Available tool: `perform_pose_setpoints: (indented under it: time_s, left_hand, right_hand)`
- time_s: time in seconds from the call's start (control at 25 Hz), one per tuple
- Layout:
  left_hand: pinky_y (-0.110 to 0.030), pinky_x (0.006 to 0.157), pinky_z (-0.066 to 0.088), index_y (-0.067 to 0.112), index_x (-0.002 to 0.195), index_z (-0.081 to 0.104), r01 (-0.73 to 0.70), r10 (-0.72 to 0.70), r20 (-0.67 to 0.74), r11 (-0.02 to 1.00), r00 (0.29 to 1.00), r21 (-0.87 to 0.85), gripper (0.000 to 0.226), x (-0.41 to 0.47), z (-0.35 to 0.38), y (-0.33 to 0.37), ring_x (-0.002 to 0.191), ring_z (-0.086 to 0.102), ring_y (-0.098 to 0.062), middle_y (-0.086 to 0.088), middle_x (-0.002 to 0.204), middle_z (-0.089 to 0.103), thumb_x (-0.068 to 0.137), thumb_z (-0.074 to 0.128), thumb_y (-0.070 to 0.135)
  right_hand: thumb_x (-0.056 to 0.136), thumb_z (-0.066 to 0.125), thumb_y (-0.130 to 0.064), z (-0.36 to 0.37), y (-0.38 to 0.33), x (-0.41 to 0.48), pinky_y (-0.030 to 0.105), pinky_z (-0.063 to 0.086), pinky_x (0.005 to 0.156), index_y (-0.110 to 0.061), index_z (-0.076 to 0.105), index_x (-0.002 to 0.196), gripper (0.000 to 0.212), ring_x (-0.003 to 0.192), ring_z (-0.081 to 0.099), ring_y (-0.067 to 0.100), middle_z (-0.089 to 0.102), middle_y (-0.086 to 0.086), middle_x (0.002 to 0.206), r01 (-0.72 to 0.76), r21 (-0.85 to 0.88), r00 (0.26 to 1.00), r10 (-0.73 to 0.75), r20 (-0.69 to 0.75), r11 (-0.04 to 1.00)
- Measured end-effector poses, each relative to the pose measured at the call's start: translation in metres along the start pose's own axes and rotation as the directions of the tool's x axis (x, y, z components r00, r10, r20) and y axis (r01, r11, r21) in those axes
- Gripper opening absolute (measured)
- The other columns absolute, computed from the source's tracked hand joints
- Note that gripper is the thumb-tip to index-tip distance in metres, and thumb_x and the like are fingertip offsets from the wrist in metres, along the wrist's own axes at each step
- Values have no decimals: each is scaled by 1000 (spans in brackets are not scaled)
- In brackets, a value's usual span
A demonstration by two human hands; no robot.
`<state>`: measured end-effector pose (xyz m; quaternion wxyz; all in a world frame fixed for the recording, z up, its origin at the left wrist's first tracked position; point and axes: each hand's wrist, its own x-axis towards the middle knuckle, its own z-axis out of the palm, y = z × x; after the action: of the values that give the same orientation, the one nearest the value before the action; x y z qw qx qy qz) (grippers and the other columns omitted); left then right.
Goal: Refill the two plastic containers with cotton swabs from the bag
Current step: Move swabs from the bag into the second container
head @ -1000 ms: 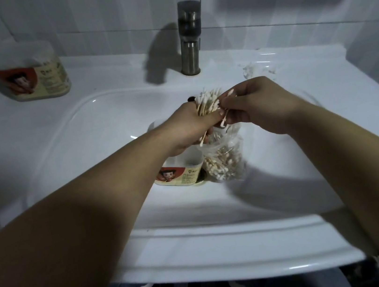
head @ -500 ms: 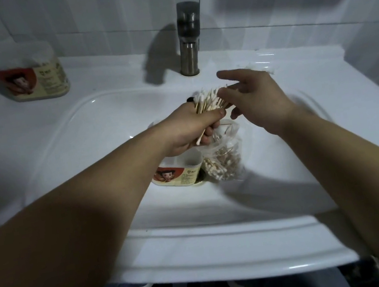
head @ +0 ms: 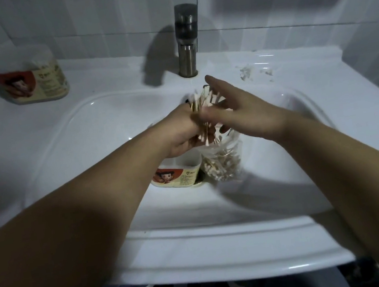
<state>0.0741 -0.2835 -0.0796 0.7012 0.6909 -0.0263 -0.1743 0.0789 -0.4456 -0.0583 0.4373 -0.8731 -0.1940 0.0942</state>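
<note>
My left hand (head: 179, 132) grips an upright bundle of cotton swabs (head: 202, 103) above the sink basin. My right hand (head: 245, 113) has straight, spread fingers and touches the bundle's right side; it is blurred. Below them an open plastic container (head: 178, 174) with a cartoon label stands in the basin. Next to it on the right sits the clear bag (head: 223, 162) holding many more swabs. A second container (head: 33, 77), filled with swabs, stands on the counter at the back left.
The white sink (head: 84, 139) fills the middle of the view, with a metal faucet (head: 186, 40) at the back centre. Small bits of white debris (head: 247, 73) lie on the counter right of the faucet. Tiled walls close in behind and at right.
My right hand let go of its pinch on the swabs, opened its fingers and now pats the side of the bundle. My left hand keeps its grip on the bundle.
</note>
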Motion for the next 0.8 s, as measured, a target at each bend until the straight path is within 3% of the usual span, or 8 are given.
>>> perform_pose_setpoints:
  time_s: [0.12,0.32,0.4,0.52,0.56,0.6,0.72,0.8]
  left_hand:
    - [-22,56,50,16,101,70,47,-49,-13,996,999,-79,11,-1,-1,2,62,59,-9,3,68,59,101,59,16]
    - [-23,56,54,16,94,66,69,-74,-24,984,997,-164,12,-2,3,5,62,67,-9,3,68,62,103,58,17]
    - [-25,60,56,17,96,67,70,-78,-33,981,996,-181,12,-2,3,4,64,68,-10,2,70,64,103,57,16]
    - [-28,65,56,20,108,68,88,-96,-40,982,995,-167,12,0,1,5,66,67,-9,5,73,68,101,58,18]
    - [-28,66,56,20,110,68,92,-101,-47,981,994,-169,14,1,-1,5,66,67,-9,5,74,69,100,59,18]
    - [-28,67,56,20,111,69,90,-100,-48,980,994,-180,14,2,-2,4,68,68,-10,5,75,69,100,60,17]
    - [-32,76,54,13,108,69,85,-89,-14,981,996,-177,13,3,-1,3,83,72,-18,-4,85,74,99,59,11]
    - [-30,70,56,8,103,70,89,-90,-7,988,996,-123,13,3,1,0,83,73,-20,-8,85,75,98,58,6]
  right_hand:
    - [68,91,-43,1,1,-1,10,37,105,-31,5,163,129,133,44,0,33,-12,158,65,-195,996,-52,74,979]
    - [61,96,-37,3,8,7,-7,24,93,-17,0,163,142,131,28,-7,26,-6,160,124,-246,990,-104,92,961]
    - [64,95,-39,5,4,6,-3,27,96,-16,8,163,133,131,34,-3,36,-7,153,142,-310,989,-125,73,940]
    - [75,88,-40,3,3,7,28,51,91,-22,55,136,72,92,58,-3,63,-19,106,219,-378,970,-244,-18,900]
    - [75,87,-40,2,5,7,35,54,88,-22,59,129,63,86,59,-3,64,-20,100,242,-366,962,-272,-33,899]
    - [72,89,-41,1,5,7,33,54,91,-24,55,137,75,92,58,-4,65,-18,112,237,-349,963,-266,-38,907]
    - [60,95,-44,4,5,8,17,42,103,-26,13,162,132,128,42,1,40,-5,151,220,-361,974,-223,33,906]
    - [59,95,-45,7,5,10,24,46,102,-21,31,157,120,122,52,8,54,-2,140,224,-429,972,-231,36,875]
